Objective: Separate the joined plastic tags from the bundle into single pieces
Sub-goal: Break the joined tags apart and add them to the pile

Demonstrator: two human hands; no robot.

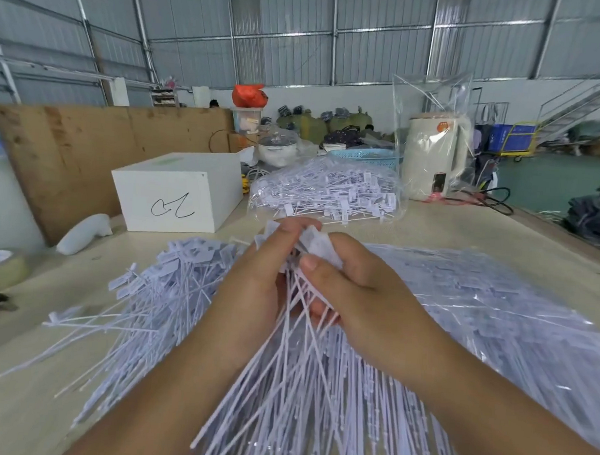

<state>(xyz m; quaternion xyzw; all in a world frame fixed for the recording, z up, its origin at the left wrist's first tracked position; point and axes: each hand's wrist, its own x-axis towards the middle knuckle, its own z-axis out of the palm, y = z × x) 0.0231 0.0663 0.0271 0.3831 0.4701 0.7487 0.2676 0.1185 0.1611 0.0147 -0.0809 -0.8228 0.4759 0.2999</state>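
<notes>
Corrugated metal walls enclose a pale worktable (469, 225). Over its near middle, the left hand (252, 281) and right hand (354, 295) both grip one bundle of white plastic tags (292, 362), fingers curled round the flat heads, tails fanning toward the near edge. Loose tags (152, 288) lie left of it; bagged tags (498, 312) right. Toward the far edge, a clear bag (329, 190) holds more tags, beside a white box (177, 190) bearing a handwritten scrawl.

— Where are you working?
— You're in a warehouse-type packing workshop: corrugated metal walls (376, 26) on steel framing, stuffed sacks (309, 125) heaped behind the white box (178, 190), bagged tags (325, 193) right of it on your counter (469, 228).
</notes>
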